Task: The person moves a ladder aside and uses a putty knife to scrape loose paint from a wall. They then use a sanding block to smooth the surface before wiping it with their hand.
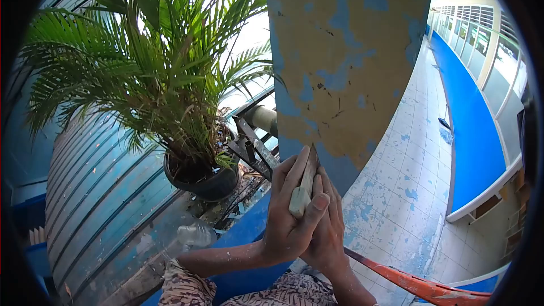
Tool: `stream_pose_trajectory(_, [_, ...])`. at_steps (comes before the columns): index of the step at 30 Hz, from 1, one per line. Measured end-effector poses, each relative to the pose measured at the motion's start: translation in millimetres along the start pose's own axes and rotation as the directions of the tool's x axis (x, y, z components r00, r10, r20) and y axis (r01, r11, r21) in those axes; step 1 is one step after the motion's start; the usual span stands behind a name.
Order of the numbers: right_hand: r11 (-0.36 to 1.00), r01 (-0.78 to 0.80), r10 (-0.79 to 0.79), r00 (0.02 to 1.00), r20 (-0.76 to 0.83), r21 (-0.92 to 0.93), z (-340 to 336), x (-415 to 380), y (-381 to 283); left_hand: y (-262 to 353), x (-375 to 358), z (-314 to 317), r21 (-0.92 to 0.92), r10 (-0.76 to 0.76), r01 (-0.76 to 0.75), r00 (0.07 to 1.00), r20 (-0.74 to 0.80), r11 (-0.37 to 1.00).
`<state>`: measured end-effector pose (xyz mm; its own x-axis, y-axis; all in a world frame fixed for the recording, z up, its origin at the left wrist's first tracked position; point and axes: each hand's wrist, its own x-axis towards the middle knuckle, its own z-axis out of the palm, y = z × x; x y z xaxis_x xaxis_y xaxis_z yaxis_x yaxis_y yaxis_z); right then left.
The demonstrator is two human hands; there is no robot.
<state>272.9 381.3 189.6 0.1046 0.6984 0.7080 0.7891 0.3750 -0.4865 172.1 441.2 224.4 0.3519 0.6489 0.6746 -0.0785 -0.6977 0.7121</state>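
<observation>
A scraper (pixel 302 195) with a pale, worn handle points up and away, its thin blade near the lower part of a column (pixel 345 68). Wrapped around the handle, my left hand (pixel 288 209) is closed on the scraper. My right hand (pixel 327 221) lies against it from the right, its fingers pressed together along the scraper. Patches of blue paint and bare tan surface cover the column, with a few dark marks. Whether the blade tip touches the surface I cannot tell.
A palm in a black pot (pixel 207 184) stands left, beside a metal bracket (pixel 249 141). Below it lies a clear plastic container (pixel 195 234). An orange rail (pixel 408 281) crosses lower right. Paint flakes dot the tiled floor (pixel 396 192) beside a blue wall (pixel 464 119).
</observation>
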Motion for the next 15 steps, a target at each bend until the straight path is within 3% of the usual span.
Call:
stream_pose_trajectory(2, [1.0, 0.012, -0.011, 0.999, -0.043, 0.015, -6, -6, 8, 5, -7, 11, 0.016, -0.044, 0.044, 0.999, 0.013, 0.999])
stream_pose_trajectory(4, [0.995, 0.043, -0.047, 0.998, -0.042, -0.093, -12, -10, 20, 9, -10, 19, 0.041, -0.078, 0.077, 0.997, 0.024, 0.996])
stream_pose_trajectory(5, [0.996, 0.055, -0.057, 0.998, -0.032, -0.074, -13, -12, 24, 10, -10, 23, 0.118, -0.031, 0.024, 0.998, 0.054, 0.993])
stream_pose_trajectory(6, [0.975, -0.105, 0.117, 0.992, -0.046, 0.196, -12, -14, 28, 11, -10, 29, 0.191, 0.017, -0.032, 0.997, 0.082, 0.981])
stream_pose_trajectory(7, [0.86, -0.25, 0.282, 0.959, -0.005, 0.446, -13, -11, 33, 11, -8, 35, 0.262, 0.062, -0.089, 0.992, 0.108, 0.961])
stream_pose_trajectory(9, [0.854, -0.164, 0.212, 0.976, -0.041, 0.493, -17, 5, 43, 11, -4, 46, 0.265, 0.029, -0.048, 0.997, 0.075, 0.963])
stream_pose_trajectory(11, [0.937, 0.002, 0.054, 0.987, -0.152, 0.349, -22, 19, 48, 13, -2, 50, 0.389, -0.058, 0.023, 0.995, 0.08, 0.921])
stream_pose_trajectory(15, [0.873, 0.009, 0.068, 0.988, -0.141, 0.487, -21, 35, 58, 3, -6, 63, 0.335, -0.187, 0.198, 0.98, -0.065, 0.921])
